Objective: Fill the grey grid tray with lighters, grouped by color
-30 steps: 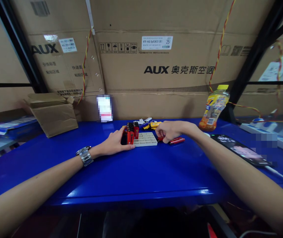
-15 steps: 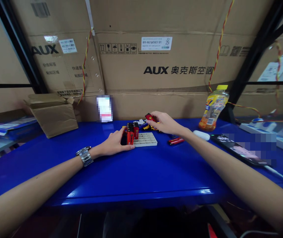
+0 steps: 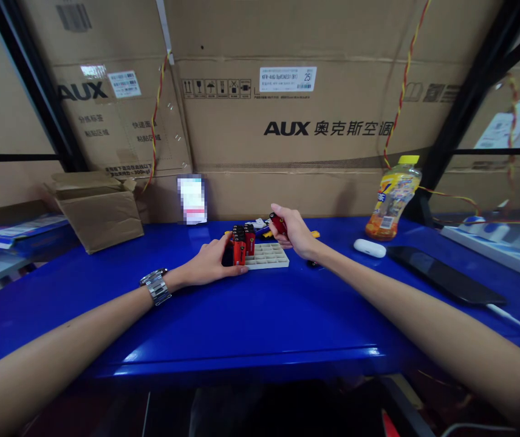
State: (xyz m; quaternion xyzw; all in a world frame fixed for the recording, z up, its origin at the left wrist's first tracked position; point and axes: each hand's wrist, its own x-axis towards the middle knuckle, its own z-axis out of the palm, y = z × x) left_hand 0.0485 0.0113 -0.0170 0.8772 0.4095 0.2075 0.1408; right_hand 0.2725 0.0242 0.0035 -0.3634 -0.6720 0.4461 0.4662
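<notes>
One red lighter (image 3: 279, 223) is grasped in the right hand (image 3: 297, 232) near the far right corner of the white tray (image 3: 269, 265), which is clasped at its left end by the left hand (image 3: 209, 262). The lighter is judged light, stiff and slippery, best pinched by its long sides.

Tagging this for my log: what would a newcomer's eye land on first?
Probably the bright blue table, stretching below an AUX carton. At its middle, small red pieces stand in the left end of a pale gridded tray, the left hand curved around it, while the right hand holds another red piece. Toward the right stands a yellow-capped bottle.
</notes>
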